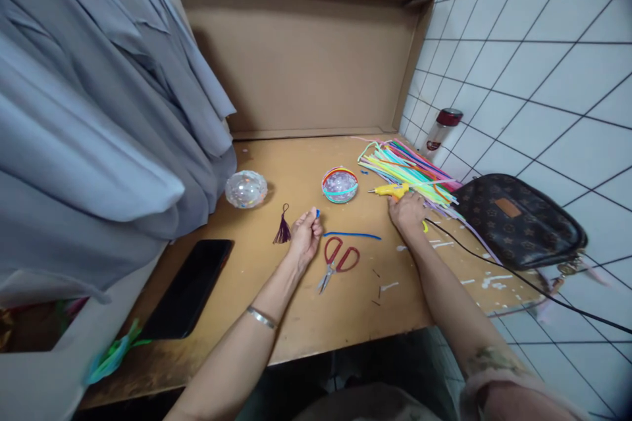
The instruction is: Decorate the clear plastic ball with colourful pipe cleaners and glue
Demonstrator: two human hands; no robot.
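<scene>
My left hand (pixel 307 234) is closed in a pinch on a small blue piece (pixel 318 214). On the right, my right hand (pixel 409 212) is wrapped round a yellow glue gun (pixel 390 191), whose nozzle points left. A clear ball with coloured bands (pixel 340 185) rests between the hands, a little farther back. Just right of my left hand lies a blue pipe cleaner (pixel 353 235), with red-handled scissors (pixel 340 258) below it. A dark purple tassel (pixel 282 229) lies to the left of that hand. Another clear ball (pixel 246 189) sits farther left.
Colourful pipe cleaners (pixel 409 168) are heaped at the back right, near a bottle (pixel 441 130) and a brown bag (pixel 518 220). A black phone (pixel 190 289) lies front left. A cable (pixel 484 256) crosses the right side. Cardboard (pixel 306 59) stands behind the table (pixel 316 329).
</scene>
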